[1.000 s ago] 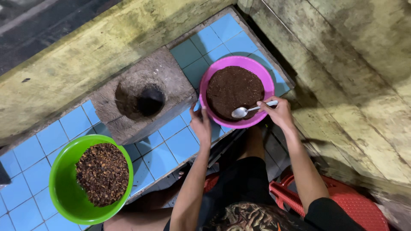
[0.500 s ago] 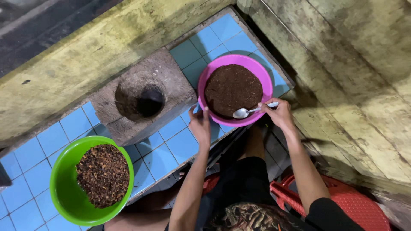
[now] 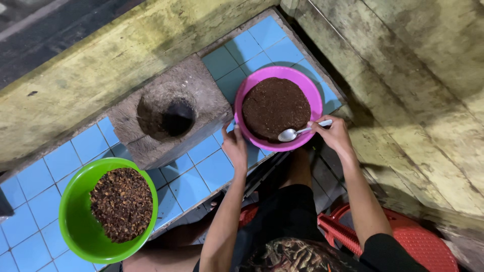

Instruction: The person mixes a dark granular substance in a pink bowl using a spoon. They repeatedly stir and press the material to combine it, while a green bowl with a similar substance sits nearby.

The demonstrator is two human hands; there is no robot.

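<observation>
Two hands unmoved: right hand (image 3: 334, 135) fingers stay clamped on spoon (image 3: 298, 132); left hand (image 3: 235, 147) apparently steadies pink bowl (image 3: 315, 96), fingers together.

I see a pink bowl (image 3: 316, 95) of dark brown powder (image 3: 276, 107), a silver spoon (image 3: 295, 133), and at eight o'clock a green bowl (image 3: 70, 221) of mottled reddish-brown bits (image 3: 122, 203). The counter (image 3: 201, 174) has a light blue tile grid; the stone block (image 3: 151, 113) is grey.

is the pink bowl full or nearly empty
Full. The pink bowl holds a dark brown ground powder mounded nearly to its rim, with the spoon in the right hand resting at its edge.
</observation>
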